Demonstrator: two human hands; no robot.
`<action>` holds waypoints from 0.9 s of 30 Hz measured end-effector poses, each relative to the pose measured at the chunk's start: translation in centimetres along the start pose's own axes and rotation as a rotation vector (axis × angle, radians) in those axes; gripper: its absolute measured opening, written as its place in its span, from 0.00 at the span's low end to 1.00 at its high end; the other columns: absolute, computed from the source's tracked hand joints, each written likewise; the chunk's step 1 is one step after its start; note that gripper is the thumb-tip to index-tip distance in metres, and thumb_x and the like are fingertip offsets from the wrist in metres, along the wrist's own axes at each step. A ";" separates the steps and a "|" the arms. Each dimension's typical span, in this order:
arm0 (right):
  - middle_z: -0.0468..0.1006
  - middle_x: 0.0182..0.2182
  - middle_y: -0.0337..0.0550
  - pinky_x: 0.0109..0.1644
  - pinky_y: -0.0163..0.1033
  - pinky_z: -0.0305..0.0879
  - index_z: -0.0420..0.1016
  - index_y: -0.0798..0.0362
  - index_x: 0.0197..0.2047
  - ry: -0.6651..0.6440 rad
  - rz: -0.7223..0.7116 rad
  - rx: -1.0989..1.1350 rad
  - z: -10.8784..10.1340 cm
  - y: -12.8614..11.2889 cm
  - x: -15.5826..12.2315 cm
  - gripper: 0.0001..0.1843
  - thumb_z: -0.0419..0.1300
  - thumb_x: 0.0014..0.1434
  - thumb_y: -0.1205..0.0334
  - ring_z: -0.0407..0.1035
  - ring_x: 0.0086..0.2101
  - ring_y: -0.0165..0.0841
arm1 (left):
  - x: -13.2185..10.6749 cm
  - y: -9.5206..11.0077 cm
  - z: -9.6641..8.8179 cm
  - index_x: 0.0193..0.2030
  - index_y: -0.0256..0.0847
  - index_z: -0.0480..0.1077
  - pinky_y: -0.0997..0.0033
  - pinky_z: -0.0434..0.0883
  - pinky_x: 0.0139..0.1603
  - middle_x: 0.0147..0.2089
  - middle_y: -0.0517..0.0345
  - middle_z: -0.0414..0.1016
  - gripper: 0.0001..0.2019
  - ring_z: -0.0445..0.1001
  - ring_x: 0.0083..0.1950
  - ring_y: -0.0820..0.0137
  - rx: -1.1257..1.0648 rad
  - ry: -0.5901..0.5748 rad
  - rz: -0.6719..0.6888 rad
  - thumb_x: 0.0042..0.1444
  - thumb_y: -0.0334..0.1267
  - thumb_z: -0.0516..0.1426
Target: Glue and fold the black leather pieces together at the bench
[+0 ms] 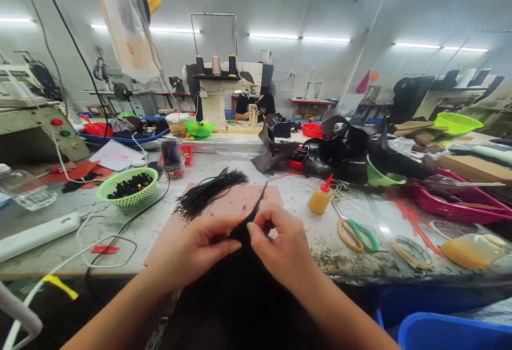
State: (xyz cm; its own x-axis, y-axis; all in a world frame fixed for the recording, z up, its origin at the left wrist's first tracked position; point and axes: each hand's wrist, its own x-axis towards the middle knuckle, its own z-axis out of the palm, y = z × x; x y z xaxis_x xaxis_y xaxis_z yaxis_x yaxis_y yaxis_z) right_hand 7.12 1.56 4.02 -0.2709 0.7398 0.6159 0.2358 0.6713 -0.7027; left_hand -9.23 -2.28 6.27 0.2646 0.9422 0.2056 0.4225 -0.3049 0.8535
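Note:
Between my hands, just over the table's front edge, is a black strip of material [253, 212], maybe leather, tapering to a point that angles up and away. My left hand [200, 246] pinches its near left side between thumb and fingers. My right hand [280, 238] has thumb and forefinger pressed together at its right edge. The strip's lower part blends into the dark area below, so its full outline is hidden. Beyond my hands lies a bundle of thin black cords [210, 192] on a pinkish board [172, 240].
A glue bottle with red tip [320, 195], scissors [356, 235] and a tape roll [411, 252] lie to the right. Left stand a green basket of black pieces [132, 203] and a white power strip [40, 236]. Black leather pieces [340, 152] pile up behind; a sewing machine [224, 94] stands farther back.

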 end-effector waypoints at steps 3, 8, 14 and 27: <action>0.65 0.18 0.34 0.23 0.31 0.56 0.60 0.52 0.22 -0.033 0.040 0.001 -0.2 -0.2 0.1 0.08 0.52 0.51 0.65 0.59 0.19 0.26 | 0.0 0.0 0.0 0.49 0.43 0.73 0.70 0.72 0.44 0.43 0.55 0.80 0.17 0.76 0.41 0.64 0.046 0.012 -0.006 0.50 0.33 0.58; 0.63 0.20 0.33 0.24 0.33 0.58 0.58 0.51 0.24 -0.051 0.034 -0.032 -0.7 0.2 0.4 0.06 0.53 0.49 0.64 0.58 0.21 0.27 | 0.2 0.3 -0.1 0.48 0.42 0.73 0.71 0.70 0.45 0.41 0.57 0.80 0.16 0.75 0.40 0.67 0.089 -0.035 0.015 0.52 0.33 0.56; 0.65 0.50 0.51 0.55 0.52 0.54 0.63 0.52 0.44 -0.010 -0.292 -0.193 -3.0 0.5 0.9 0.20 0.49 0.46 0.72 0.59 0.52 0.41 | 0.3 0.7 0.2 0.37 0.38 0.74 0.76 0.68 0.31 0.29 0.59 0.75 0.08 0.70 0.30 0.71 0.032 -0.069 -0.105 0.51 0.36 0.56; 0.73 0.26 0.35 0.61 0.54 0.39 0.65 0.50 0.26 -0.289 -0.281 -0.122 -3.9 -0.2 1.9 0.07 0.53 0.52 0.70 0.67 0.35 0.31 | 0.4 1.4 0.8 0.24 0.37 0.69 0.81 0.58 0.24 0.19 0.67 0.63 0.11 0.59 0.23 0.77 0.363 -0.034 -0.006 0.54 0.37 0.53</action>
State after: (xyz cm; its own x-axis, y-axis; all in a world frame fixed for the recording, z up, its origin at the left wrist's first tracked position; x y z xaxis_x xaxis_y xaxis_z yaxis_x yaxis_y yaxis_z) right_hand 10.20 3.01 6.78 -0.5867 0.4958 0.6403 0.2197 0.8585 -0.4634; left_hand -7.84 -2.42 7.11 0.2871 0.9408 0.1801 0.7026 -0.3347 0.6280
